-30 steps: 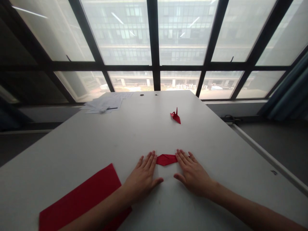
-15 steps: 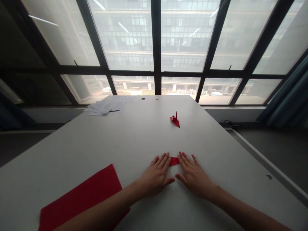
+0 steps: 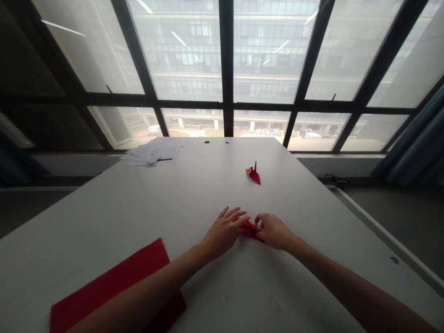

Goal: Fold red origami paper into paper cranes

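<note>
A small piece of folded red paper (image 3: 250, 229) lies on the white table between my hands, with a fold partly raised. My left hand (image 3: 227, 230) rests at its left end, fingers stretched and spread, fingertips over the paper. At the right end, my right hand (image 3: 275, 231) has its fingers curled and pinches the paper's edge. Both ends of the folded paper are partly covered by fingers. Farther back stands a red origami crane (image 3: 254, 175), touched by neither hand.
Large red paper sheets (image 3: 114, 282) lie at the front left, partly under my left forearm. White papers (image 3: 152, 152) with a dark pen (image 3: 164, 159) are spread at the table's far left. Windows rise behind the white table (image 3: 194, 194).
Both hands lay flat on the folded paper before. Now my right hand has curled and pinches its edge, my left has turned with fingers pointing right, and the paper is tilted and partly opened.
</note>
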The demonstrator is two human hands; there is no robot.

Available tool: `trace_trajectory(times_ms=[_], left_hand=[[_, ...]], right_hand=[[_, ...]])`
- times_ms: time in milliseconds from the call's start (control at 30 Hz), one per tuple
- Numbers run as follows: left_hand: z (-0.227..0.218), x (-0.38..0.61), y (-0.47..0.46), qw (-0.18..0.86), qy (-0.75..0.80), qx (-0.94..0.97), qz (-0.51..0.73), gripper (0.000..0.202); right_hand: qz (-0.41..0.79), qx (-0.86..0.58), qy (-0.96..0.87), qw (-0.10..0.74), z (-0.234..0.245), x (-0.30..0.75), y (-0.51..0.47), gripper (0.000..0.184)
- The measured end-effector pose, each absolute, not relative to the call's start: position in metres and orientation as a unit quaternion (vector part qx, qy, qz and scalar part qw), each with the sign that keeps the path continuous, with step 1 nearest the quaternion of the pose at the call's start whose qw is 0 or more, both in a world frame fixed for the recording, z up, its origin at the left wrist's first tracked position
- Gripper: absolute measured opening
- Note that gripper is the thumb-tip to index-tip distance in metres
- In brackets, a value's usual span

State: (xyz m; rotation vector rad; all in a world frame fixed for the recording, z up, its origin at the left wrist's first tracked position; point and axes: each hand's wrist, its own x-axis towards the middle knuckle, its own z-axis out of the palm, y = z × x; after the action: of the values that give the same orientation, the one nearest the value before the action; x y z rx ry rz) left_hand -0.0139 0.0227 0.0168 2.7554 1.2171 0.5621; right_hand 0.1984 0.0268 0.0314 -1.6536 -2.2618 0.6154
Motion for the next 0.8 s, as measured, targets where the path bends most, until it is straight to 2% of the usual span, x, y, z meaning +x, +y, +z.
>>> trace_trajectory(times_ms=[133, 267, 333, 433, 500, 600, 700, 800], left_hand=[[0.013, -0.013, 0.027, 0.094, 0.494, 0.811, 0.299, 0.035], [0.008, -0.014, 0.028, 0.127, 0.526, 0.765, 0.349, 0.014], [0.007, -0.013, 0.030, 0.146, 0.538, 0.734, 0.387, 0.010], [0.007, -0.011, 0.034, 0.173, 0.556, 0.675, 0.454, 0.021], [0.008, -0.010, 0.035, 0.211, 0.551, 0.629, 0.506, 0.036], [0.010, -0.009, 0.035, 0.368, 0.488, 0.572, 0.547, 0.054], [0.011, -0.008, 0.034, 0.504, 0.409, 0.566, 0.508, 0.053], [0.012, -0.008, 0.033, 0.530, 0.390, 0.570, 0.492, 0.045]], right_hand=[[0.264, -0.579, -0.757, 0.148, 0.030, 0.197, 0.036, 0.033], [0.350, -0.564, -0.730, 0.164, 0.029, 0.198, 0.040, 0.016], [0.411, -0.543, -0.712, 0.173, 0.031, 0.199, 0.042, 0.010], [0.476, -0.514, -0.682, 0.210, 0.036, 0.197, 0.046, 0.021], [0.530, -0.481, -0.638, 0.284, 0.038, 0.192, 0.048, 0.029], [0.624, -0.402, -0.527, 0.414, 0.033, 0.180, 0.050, 0.035], [0.656, -0.358, -0.479, 0.460, 0.023, 0.169, 0.049, 0.035], [0.646, -0.350, -0.477, 0.482, 0.012, 0.164, 0.049, 0.037]])
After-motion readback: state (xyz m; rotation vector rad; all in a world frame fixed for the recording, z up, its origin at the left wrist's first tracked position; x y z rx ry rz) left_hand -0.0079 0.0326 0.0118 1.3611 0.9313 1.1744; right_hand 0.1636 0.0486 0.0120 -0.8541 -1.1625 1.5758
